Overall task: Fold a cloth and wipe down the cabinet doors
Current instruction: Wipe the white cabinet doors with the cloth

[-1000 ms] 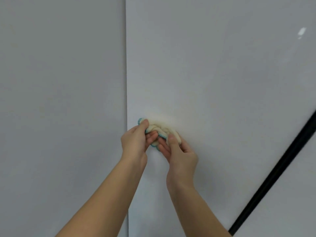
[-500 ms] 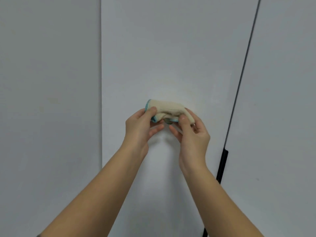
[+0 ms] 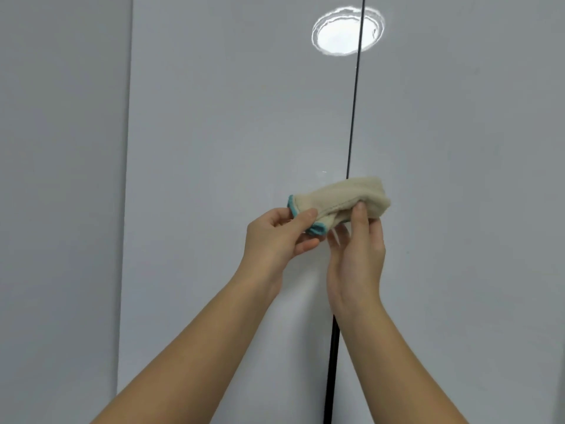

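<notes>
A small beige cloth [image 3: 345, 198] with a teal hem is bunched into a thick roll and held in the air in front of the glossy grey cabinet doors. My left hand [image 3: 276, 235] pinches its left, teal-edged end between thumb and fingers. My right hand [image 3: 357, 252] pinches the cloth's lower edge near the middle, thumb on the near side. The cloth is off the door surface. The middle cabinet door [image 3: 232, 133] stands behind both hands.
A dark vertical gap [image 3: 353, 111] divides the middle door from the right door [image 3: 474, 179]. Further left stands another grey panel [image 3: 61, 179]. A round ceiling light is reflected on the doors [image 3: 347, 30] near the top.
The view has swung up and to the left, so the dark gap now runs behind my right hand. Both hands have kept hold of the cloth, which is now pulled out longer between them.
</notes>
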